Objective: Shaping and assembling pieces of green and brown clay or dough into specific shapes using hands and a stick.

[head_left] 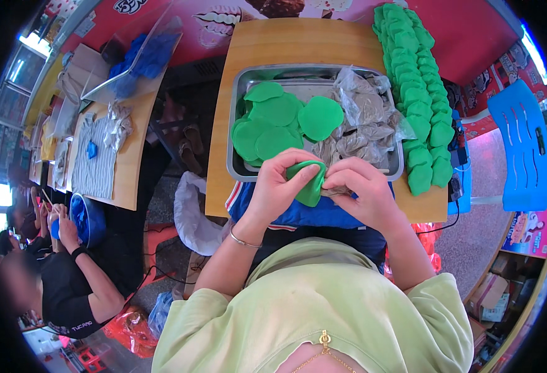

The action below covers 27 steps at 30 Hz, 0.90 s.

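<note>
My left hand (281, 185) is closed round a soft green disc (311, 192), which is folded over between thumb and fingers. Against the disc's right edge, the fingers of my right hand (365, 191) are pinched together. A bit of greyish-brown material shows under the right fingertips; how it is held is partly hidden. Both hands are above the near edge of a metal tray (235, 163). Flat green discs (276, 110) overlap in its left half, with one disc (320, 118) nearer the middle. Greyish-brown lumps (366, 109) lie in clear plastic in the right half.
Long rows of green ruffled pieces (417, 93) line the right side of the wooden table (298, 43). A blue plastic chair (522, 146) stands at the right. To the left, a co-worker (81, 280) sits by a blue tub (89, 221) and another table (130, 155).
</note>
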### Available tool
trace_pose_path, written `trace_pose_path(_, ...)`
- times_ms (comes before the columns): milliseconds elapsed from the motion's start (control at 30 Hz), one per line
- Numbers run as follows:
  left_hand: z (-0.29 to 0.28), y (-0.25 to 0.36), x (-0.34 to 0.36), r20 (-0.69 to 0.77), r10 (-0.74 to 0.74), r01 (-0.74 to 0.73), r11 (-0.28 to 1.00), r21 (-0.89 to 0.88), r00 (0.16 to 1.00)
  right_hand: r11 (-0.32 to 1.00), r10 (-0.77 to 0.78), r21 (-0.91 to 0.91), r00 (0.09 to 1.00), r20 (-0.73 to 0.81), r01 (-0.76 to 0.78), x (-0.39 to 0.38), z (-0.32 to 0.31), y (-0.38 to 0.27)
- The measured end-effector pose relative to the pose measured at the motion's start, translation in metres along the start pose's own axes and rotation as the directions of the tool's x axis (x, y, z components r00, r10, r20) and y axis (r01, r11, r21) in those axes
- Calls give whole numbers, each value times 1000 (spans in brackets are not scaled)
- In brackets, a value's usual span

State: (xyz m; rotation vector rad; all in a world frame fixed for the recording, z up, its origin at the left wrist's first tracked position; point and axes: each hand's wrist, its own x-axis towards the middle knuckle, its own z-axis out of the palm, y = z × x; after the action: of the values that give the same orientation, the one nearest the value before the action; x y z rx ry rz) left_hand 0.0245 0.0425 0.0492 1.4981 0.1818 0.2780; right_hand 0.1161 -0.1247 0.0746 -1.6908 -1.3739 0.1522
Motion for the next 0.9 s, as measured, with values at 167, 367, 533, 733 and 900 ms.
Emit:
trace_pose_path(167,9,-1,-4,-31,43,-46,996,-83,999,971,230,129,942,-243,-203,-2,7,-1)
trace_pose_path(367,14,-1,-11,-110,-99,83,986,-144,989,957,290,111,915,-281,-269,-5,12,1)
trace_pose_path(533,14,-10,-12,-112,-191,165,963,-212,975,998,62,-13,990,-124,-64,-5,4,6)
trace_pose_path(733,21,-13,-9,-121,76,-108,951,-290,990,990,-111,-94,992,-55,106,-2,-1,10)
trace_pose_path(900,22,-8,-12,-58,-119,101,962,-253,991,989,148,47,972,-182,-142,-7,9,8)
